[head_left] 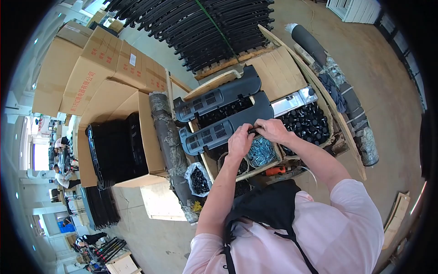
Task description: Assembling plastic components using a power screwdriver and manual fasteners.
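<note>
My left hand (pixel 240 141) and my right hand (pixel 272 130) meet over the front of a wooden work tray. Both have their fingers closed around a small black part (pixel 252 130), mostly hidden by the fingers. Just beyond them lies a long dark grey plastic cover (pixel 237 122) with vent slots. A second, similar cover (pixel 232 94) lies parallel to it on the far side. Below my hands, silvery-blue screws (pixel 262 152) fill a compartment. Black round-headed plastic parts (pixel 306 125) are heaped to the right, beside a shiny metal strip (pixel 292 101).
An orange-handled power tool (pixel 275 171) sits at the tray's front edge. Left are a bag of small black parts (pixel 199 181), a wrapped roll (pixel 168 137) and an open carton (pixel 157 155) with black panels. Stacked black frames (pixel 205 32) stand behind; another wrapped roll (pixel 353 107) lies right.
</note>
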Demonstrator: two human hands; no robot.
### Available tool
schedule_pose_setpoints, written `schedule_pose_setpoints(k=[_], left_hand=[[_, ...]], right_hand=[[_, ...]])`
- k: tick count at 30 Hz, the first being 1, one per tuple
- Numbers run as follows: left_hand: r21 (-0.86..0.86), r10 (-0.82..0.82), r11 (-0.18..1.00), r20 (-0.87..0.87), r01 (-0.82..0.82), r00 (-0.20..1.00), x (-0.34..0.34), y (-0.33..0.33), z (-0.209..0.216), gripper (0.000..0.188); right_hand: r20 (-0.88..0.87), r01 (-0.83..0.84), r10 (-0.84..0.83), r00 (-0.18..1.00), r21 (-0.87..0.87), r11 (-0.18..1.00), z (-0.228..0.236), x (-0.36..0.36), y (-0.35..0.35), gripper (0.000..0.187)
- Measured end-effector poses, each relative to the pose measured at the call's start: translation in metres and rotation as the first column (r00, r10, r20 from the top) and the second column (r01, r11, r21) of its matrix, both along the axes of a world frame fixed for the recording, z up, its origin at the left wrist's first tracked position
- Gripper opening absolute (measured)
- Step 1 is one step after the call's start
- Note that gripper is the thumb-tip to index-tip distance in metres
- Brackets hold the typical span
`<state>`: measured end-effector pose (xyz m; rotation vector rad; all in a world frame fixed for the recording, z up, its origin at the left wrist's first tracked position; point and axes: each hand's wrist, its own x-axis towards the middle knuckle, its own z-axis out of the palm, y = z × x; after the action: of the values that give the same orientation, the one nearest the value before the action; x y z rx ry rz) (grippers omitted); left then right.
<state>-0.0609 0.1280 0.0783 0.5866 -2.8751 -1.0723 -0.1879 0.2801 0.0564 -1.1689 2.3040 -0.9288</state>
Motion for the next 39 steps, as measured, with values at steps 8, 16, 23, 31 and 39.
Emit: schedule_pose_setpoints(k=[8,16,23,31,39], left_hand=[[-0.083,0.031,0.996,0.045,-0.027,0.999,-0.007,0.0,-0.004,0.035],[-0.086,0.017,0.996,0.04,-0.014,0.999,-0.007,0.0,-0.005,0.033],[-0.096,0.021,0.995,0.027,-0.018,0.999,-0.008,0.002,-0.007,0.034],[0.337,0.215,0.928,-0.132,-0.16,0.968,0.009,-0.016,-0.022,0.035],[0.839,0.321,0.521,-0.024,-0.156,0.947,0.065,-0.012,-0.011,0.027]], right_hand=[[-0.077,-0.013,0.012,0.997,-0.004,1.0,-0.001,0.0,-0.006,0.019],[-0.16,-0.07,0.067,0.985,-0.012,0.997,-0.007,-0.003,-0.001,0.019],[-0.21,-0.033,0.005,0.978,-0.132,0.991,-0.011,0.006,0.004,0.015],[0.411,0.365,-0.295,0.863,-0.101,0.926,-0.022,0.011,0.007,0.031],[0.903,0.245,-0.026,0.429,-0.088,0.965,0.013,0.041,0.014,0.017]])
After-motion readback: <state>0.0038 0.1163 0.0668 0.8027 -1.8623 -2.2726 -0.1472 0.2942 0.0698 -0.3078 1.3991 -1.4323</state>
